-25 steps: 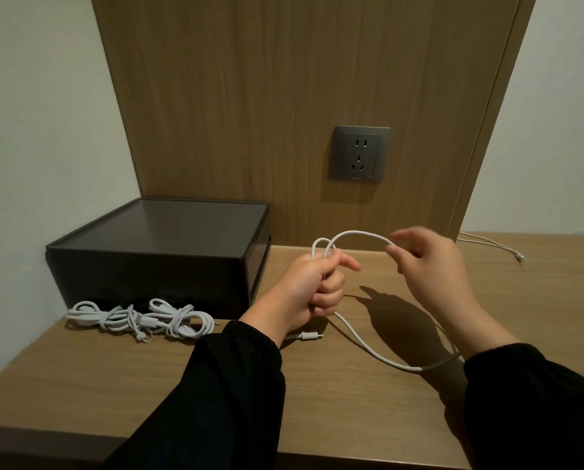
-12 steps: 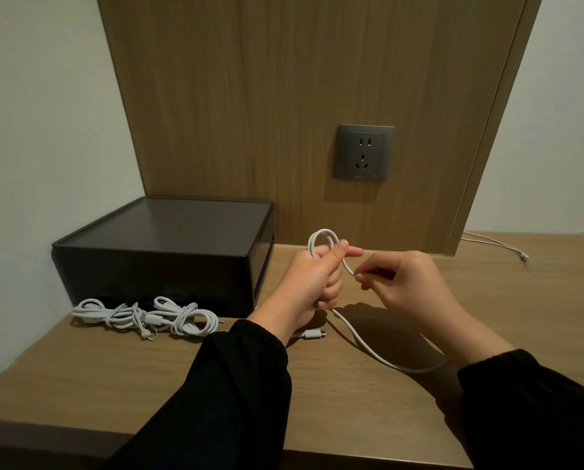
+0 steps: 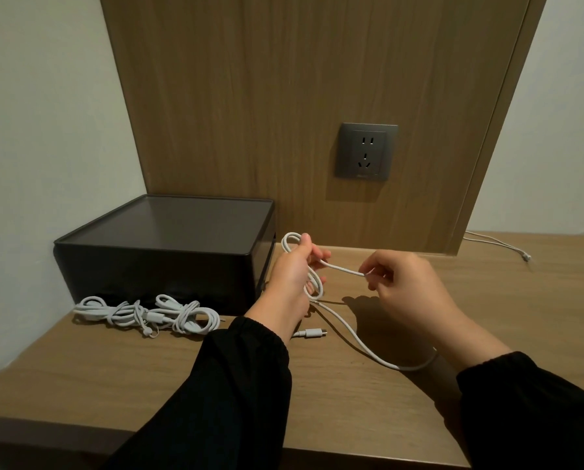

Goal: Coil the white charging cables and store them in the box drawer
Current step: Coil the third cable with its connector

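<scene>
Coiling underway: left hand [image 3: 292,276] grips the coil [image 3: 284,239]; right hand [image 3: 409,293] pinches the cable [image 3: 342,269]; next wrap needs slack fed in.

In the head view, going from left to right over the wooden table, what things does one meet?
Bundle of coiled white cables → left hand gripping loops of a white charging cable → right hand pinching that cable → thin loose white cable end near the wall.
</scene>
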Available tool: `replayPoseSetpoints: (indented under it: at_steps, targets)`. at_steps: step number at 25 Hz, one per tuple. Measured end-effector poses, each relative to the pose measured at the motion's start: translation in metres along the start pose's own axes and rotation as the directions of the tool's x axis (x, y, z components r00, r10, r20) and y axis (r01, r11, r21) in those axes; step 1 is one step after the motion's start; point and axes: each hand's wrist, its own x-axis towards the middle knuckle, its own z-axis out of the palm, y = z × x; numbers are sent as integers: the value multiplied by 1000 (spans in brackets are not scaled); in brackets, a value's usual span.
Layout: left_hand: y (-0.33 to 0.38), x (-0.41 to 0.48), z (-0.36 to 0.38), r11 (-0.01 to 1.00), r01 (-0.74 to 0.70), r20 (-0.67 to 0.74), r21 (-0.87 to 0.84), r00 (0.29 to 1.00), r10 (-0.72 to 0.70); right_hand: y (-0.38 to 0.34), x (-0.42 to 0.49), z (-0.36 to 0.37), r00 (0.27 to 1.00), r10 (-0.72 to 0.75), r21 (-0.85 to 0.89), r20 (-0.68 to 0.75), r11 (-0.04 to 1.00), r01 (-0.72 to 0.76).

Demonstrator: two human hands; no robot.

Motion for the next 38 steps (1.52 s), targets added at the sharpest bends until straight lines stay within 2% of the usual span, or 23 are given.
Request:
replayPoseSetpoints:
  at_steps: [3, 4, 5, 7, 9, 11, 13, 17, 20, 22, 24, 25, 28, 30, 33, 36, 38]
  targets:
    - [4, 0, -4, 917, 157, 114, -367, 986, -123, -1, 0, 0, 999, 51, -73, -13, 996, -52]
    - [4, -1, -4, 884, 184, 146, -431, 980, -133, -2, -1, 1, 998, 53, -140, 15, 989, -50]
    - [2, -1, -3, 866, 185, 152, -464, 980, -128, -6, -3, 1, 998, 25, -239, 64, 971, -9]
    - [1, 0, -1, 845, 160, 116, -511, 986, -117, -16, -8, 6, 977, -117, -395, 178, 901, 180]
    - [2, 0, -3, 845, 136, 58, -518, 991, -124, -26, -14, 10, 927, -263, -418, 266, 835, 357]
    - [3, 0, -5, 872, 136, 36, -471, 990, -135, -31, -18, 10, 885, -341, -392, 317, 803, 450]
    - [3, -1, -7, 904, 124, 25, -409, 992, -125, -32, -21, 7, 860, -358, -363, 362, 796, 484]
    - [3, 0, -6, 968, 28, -51, -250, 998, -42, -32, -22, 4, 854, -360, -346, 375, 800, 490]
    - [1, 3, -5, 994, -81, -119, -79, 990, 71, -33, -23, 6, 854, -387, -328, 347, 803, 498]
    - [0, 4, -4, 990, -139, -144, -7, 980, 137, -32, -21, 7, 906, -311, -367, 286, 838, 403]
    - [1, 5, -4, 985, -172, -170, 17, 970, 172, -28, -15, 4, 973, -142, -406, 180, 891, 205]
    - [2, 6, -5, 983, -183, -179, 29, 966, 185, -24, -12, 2, 985, -72, -389, 157, 912, 128]
    - [3, 7, -6, 977, -183, -184, 114, 962, 202, -18, -12, -4, 966, -65, -202, 249, 972, 117]
    - [3, 6, -5, 974, -133, -142, 182, 977, 160, -18, -14, -9, 950, -125, -78, 285, 985, 153]
    - [1, -1, -2, 963, -61, 41, 262, 998, 52, -14, -11, -13, 947, -224, 17, 231, 974, 226]
    - [-2, -11, 0, 951, -33, 242, 308, 969, -44, -10, -11, -11, 954, -296, -13, 54, 955, 297]
    - [-2, -14, -2, 918, -15, 313, 397, 942, -120, -9, -11, -12, 958, -270, -51, -94, 963, 266]
